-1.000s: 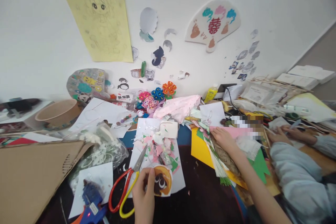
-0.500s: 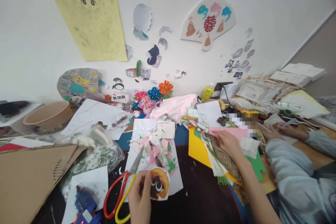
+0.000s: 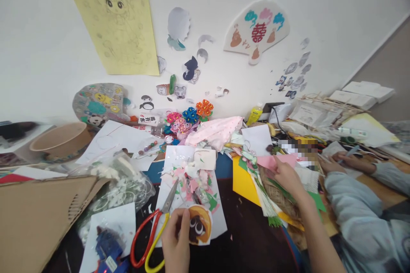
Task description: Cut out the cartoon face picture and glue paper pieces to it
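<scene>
In the lower middle, my left hand (image 3: 177, 230) pinches a paper cutout of a dark cartoon cat in an orange hat (image 3: 205, 219). Red-and-yellow scissors (image 3: 150, 234) lie just left of it, blades apart over a white sheet (image 3: 221, 219). Pink and green paper scraps (image 3: 195, 181) are strewn across that sheet. Over on the right, my right hand (image 3: 286, 175) grips the edge of a pink sheet of paper (image 3: 265, 162), its fingertips partly hidden. Beneath that arm are a ball of twine (image 3: 278, 196) and yellow paper (image 3: 245, 183).
A blue glue gun (image 3: 109, 249) rests on white paper at the lower left, near a cardboard box (image 3: 41, 213) and a plastic bag (image 3: 128, 183). Flowers (image 3: 188, 115) and pink cloth (image 3: 214, 130) are by the wall. A co-worker's sleeve (image 3: 349, 204) borders the right side.
My right hand has shifted slightly right along the pink paper. My left hand still holds the cat cutout. The whole view has moved a little.
</scene>
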`<move>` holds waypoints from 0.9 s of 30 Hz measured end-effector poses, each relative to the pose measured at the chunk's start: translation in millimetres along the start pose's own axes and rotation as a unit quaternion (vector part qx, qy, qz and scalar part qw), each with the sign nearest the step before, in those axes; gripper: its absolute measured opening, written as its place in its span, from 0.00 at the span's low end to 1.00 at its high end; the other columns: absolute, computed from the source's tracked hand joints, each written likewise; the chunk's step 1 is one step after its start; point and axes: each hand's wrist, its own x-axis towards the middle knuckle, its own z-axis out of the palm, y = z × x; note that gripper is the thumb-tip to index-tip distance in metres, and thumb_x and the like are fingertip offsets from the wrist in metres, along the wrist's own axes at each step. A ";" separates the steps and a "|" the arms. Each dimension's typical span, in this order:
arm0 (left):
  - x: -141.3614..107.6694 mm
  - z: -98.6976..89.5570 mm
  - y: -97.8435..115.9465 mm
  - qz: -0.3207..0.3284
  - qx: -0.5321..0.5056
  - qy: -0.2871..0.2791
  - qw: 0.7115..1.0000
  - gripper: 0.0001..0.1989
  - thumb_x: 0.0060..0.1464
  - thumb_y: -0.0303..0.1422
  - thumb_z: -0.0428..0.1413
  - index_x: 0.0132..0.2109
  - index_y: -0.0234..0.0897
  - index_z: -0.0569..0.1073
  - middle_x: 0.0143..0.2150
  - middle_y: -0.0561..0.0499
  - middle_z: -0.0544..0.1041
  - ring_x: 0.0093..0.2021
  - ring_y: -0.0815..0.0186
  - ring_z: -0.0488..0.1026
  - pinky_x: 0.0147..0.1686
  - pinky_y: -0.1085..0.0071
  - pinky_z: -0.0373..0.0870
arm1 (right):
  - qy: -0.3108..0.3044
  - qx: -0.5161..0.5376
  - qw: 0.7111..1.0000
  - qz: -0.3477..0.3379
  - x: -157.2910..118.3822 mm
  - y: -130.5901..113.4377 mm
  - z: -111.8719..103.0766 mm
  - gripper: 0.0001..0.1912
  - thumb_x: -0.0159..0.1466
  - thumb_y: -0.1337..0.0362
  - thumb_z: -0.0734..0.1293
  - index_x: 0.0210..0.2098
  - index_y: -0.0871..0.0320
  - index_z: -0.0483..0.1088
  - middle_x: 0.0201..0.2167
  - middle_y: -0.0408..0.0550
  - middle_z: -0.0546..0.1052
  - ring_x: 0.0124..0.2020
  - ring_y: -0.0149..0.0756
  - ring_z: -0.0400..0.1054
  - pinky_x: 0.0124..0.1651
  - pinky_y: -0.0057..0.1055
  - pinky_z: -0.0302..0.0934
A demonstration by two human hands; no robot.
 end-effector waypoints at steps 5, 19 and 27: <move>1.8 -0.1 0.2 0.045 0.074 -0.051 0.995 0.21 0.58 0.51 0.54 0.35 0.36 0.76 0.30 0.48 0.78 0.28 0.63 0.73 0.27 0.73 0.68 | -0.026 -0.011 1.000 -0.009 4.5 -9.3 -8.9 0.22 0.67 0.61 0.61 0.58 0.64 0.65 0.34 0.55 0.80 0.37 0.46 0.74 0.32 0.32 0.54; -31.7 5.2 9.6 0.151 0.234 -0.143 0.950 0.15 0.63 0.31 0.49 0.52 0.34 0.75 0.40 0.43 0.81 0.35 0.60 0.77 0.38 0.64 0.73 | -0.021 -0.078 0.996 0.023 12.2 -37.5 -23.4 0.22 0.66 0.62 0.60 0.57 0.63 0.68 0.38 0.64 0.80 0.41 0.53 0.76 0.38 0.37 0.63; -38.5 -51.4 12.7 0.319 0.513 0.032 0.796 0.15 0.62 0.23 0.48 0.51 0.34 0.74 0.48 0.41 0.77 0.48 0.54 0.74 0.50 0.57 0.71 | 0.002 -0.070 0.997 0.019 1.5 -55.9 -22.6 0.21 0.69 0.59 0.56 0.51 0.67 0.70 0.34 0.69 0.78 0.36 0.56 0.76 0.34 0.40 0.64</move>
